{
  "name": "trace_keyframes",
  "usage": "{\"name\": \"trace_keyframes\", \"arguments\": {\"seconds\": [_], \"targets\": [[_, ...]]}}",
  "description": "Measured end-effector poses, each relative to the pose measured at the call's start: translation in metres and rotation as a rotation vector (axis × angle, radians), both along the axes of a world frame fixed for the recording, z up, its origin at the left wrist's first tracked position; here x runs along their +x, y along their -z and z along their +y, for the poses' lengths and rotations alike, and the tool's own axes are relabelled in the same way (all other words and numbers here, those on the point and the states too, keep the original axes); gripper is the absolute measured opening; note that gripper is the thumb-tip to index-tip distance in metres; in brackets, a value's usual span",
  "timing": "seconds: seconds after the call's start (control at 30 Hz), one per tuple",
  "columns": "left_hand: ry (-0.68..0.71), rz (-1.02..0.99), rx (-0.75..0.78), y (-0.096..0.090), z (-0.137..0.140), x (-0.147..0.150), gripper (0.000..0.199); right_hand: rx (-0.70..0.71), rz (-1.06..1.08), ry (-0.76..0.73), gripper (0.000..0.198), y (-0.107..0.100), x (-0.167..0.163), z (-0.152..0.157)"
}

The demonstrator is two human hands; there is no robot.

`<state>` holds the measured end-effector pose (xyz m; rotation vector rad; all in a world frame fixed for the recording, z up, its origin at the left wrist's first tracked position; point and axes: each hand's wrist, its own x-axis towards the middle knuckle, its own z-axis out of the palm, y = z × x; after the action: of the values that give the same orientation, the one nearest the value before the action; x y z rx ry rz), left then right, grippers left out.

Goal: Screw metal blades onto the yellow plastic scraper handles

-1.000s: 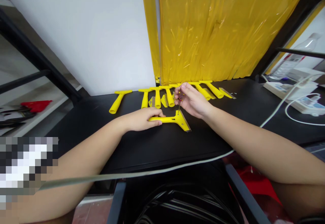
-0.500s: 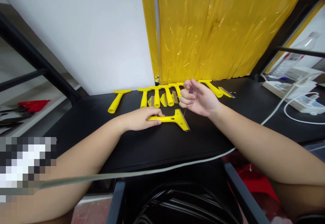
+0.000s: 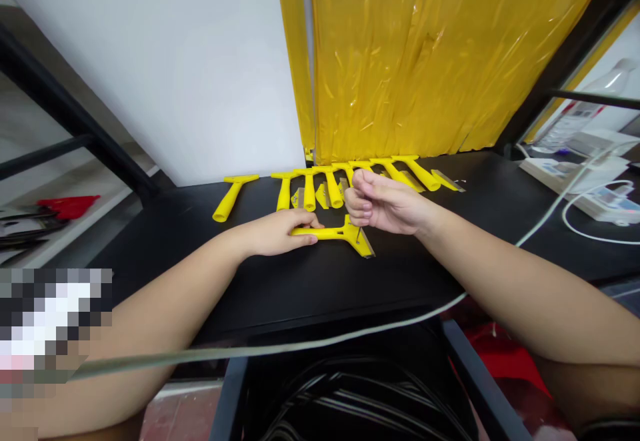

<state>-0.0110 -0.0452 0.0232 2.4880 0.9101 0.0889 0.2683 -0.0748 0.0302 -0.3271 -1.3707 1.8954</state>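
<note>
The right hand [image 3: 383, 206] is closed into a fist around a tool, apparently a screwdriver [image 3: 359, 233], its grip concealed and its thin shaft directed down at the lower screw of a yellow scraper [image 3: 327, 234]. The left hand [image 3: 280, 232] pinches the scraper's handle between thumb and fingers. The scraper lies on the black tabletop [image 3: 325, 288], midway between front and back edges, its bladed head to the right. Beyond, yellow handles [image 3: 309, 194] line the back edge, with one handle [image 3: 230, 200] apart toward the left corner. The step appears to be screw tightening; the next move calls for keeping the tip seated and turning, with the handle held steady.
</note>
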Motion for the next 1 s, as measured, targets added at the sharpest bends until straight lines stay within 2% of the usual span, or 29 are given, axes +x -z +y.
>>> {"name": "trace_keyframes", "arguments": {"seconds": [0.73,0.83,1.0], "targets": [[-0.011,-0.005,-0.015,-0.001,0.000,0.002,0.034,-0.014,0.022,0.063,0.038,0.003,-0.003,0.000],[-0.006,-0.012,-0.019,-0.001,0.000,0.001,0.033,0.061,0.008,0.122,0.035,0.006,-0.005,0.002],[-0.001,-0.002,-0.016,-0.002,0.000,0.001,0.037,0.362,-0.057,0.234,0.030,0.011,0.002,0.014]]}}
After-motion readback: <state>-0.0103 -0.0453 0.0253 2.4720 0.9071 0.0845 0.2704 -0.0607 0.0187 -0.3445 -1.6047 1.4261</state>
